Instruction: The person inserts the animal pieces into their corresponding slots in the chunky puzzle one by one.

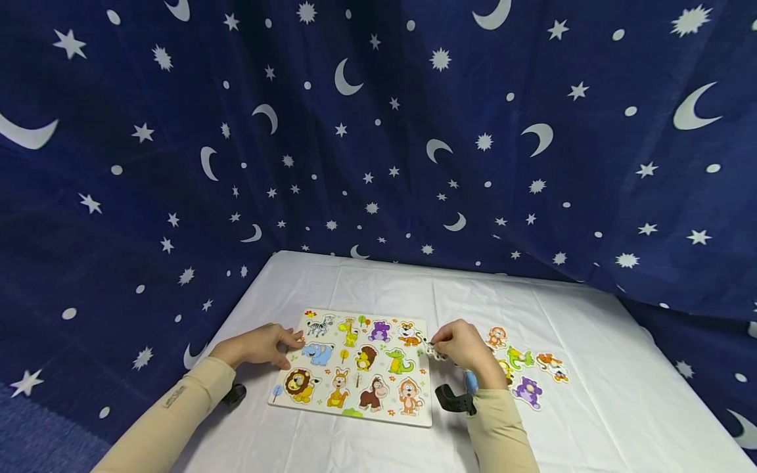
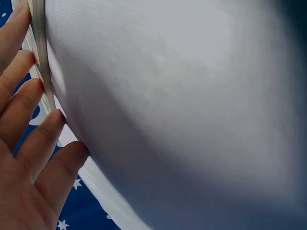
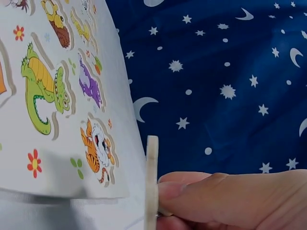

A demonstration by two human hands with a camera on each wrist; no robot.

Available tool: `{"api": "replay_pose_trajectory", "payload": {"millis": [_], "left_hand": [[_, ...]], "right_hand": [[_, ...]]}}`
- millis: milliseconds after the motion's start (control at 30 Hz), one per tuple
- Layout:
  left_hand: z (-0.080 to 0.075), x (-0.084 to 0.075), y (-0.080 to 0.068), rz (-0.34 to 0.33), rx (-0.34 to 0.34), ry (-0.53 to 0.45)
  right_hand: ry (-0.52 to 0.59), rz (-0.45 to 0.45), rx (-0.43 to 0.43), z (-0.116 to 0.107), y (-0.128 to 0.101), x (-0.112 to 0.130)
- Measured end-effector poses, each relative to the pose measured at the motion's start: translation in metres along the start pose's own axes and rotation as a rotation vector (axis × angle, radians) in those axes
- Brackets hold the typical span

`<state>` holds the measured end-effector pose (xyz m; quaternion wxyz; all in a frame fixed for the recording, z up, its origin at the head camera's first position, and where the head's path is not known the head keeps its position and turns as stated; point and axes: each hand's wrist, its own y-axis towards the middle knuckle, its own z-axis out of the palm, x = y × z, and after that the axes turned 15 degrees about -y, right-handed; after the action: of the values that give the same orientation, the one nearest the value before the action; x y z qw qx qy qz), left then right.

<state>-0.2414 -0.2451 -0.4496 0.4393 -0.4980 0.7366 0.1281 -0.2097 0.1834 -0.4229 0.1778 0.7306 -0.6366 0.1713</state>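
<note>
A flat puzzle board with animal pictures in shaped recesses lies on the white-covered table. My left hand rests at its left edge, fingers spread and mostly straight. In the left wrist view, the fingertips touch the board's side. My right hand pinches a black-and-white puzzle piece between thumb and fingers, beside the board's right edge. Seen edge-on in the right wrist view, the thin piece stands upright; its picture is hidden there. The printed tiger and crocodile are near it.
To the right of the board lie several loose puzzle pieces, among them a monkey, a crocodile, a tiger and a purple hippo. A blue piece is partly hidden by the right wrist. A starry blue curtain hangs behind the table.
</note>
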Motion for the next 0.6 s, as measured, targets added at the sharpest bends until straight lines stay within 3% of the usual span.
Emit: {"api": "replay_pose_trajectory", "payload": {"millis": [600], "left_hand": [[0.001, 0.001, -0.001, 0.018, -0.023, -0.006]], "right_hand": [[0.074, -0.032, -0.104, -0.006, -0.003, 0.015]]}}
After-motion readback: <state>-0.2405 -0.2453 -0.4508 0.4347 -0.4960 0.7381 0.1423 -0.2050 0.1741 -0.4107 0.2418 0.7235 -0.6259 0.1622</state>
